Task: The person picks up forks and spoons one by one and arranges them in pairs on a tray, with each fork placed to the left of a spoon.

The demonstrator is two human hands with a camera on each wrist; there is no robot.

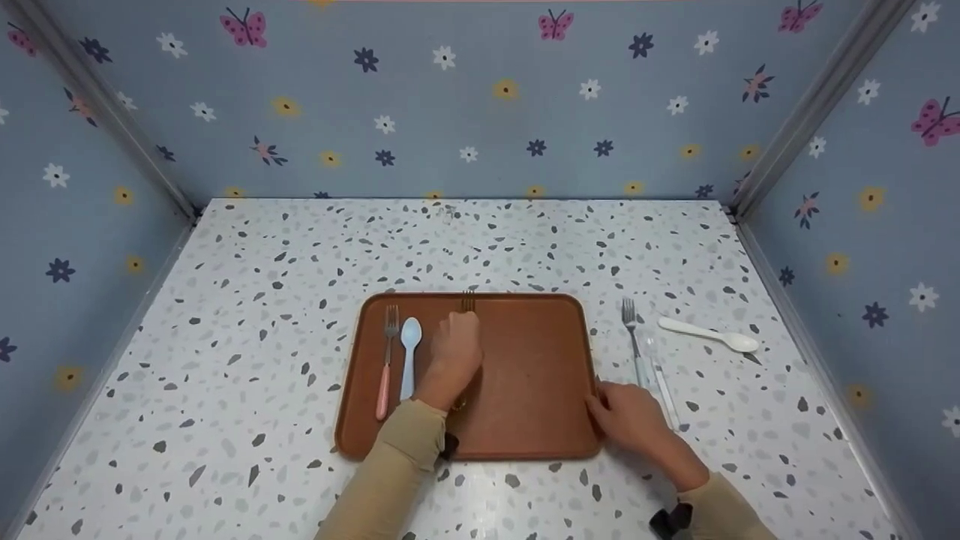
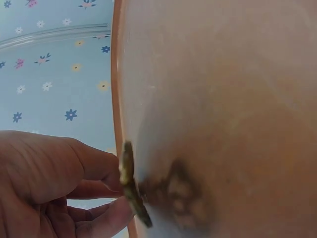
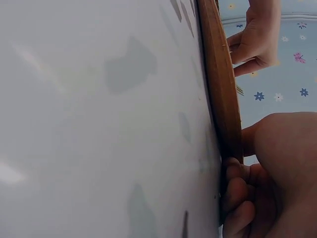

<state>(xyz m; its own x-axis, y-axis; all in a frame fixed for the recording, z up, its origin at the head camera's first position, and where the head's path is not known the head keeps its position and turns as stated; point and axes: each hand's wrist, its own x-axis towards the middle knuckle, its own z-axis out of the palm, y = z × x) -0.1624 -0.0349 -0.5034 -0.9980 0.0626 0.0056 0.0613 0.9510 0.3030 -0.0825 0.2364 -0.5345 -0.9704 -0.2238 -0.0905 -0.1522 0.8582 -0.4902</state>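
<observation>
A brown tray (image 1: pixel 532 360) lies on the speckled table, with a pink-handled fork (image 1: pixel 387 367) and a light blue spoon (image 1: pixel 410 345) side by side at its left. Over the middle of the tray, my left hand (image 1: pixel 455 349) pinches a gold-coloured fork (image 1: pixel 469 302) whose tines point to the far rim. The ornate end of this fork's handle (image 2: pixel 128 173) shows in the left wrist view, close to the tray surface. My right hand (image 1: pixel 634 416) grips the tray's right rim, thumb on top and fingers curled at the outer side.
To the right of the tray lie a fork with a pale handle (image 1: pixel 632 341), a clear-and-white utensil (image 1: pixel 664 386) and a white spoon (image 1: pixel 709 334). Flower-patterned panels (image 1: pixel 480 112) stand behind and at both sides of the table (image 1: pixel 262 300).
</observation>
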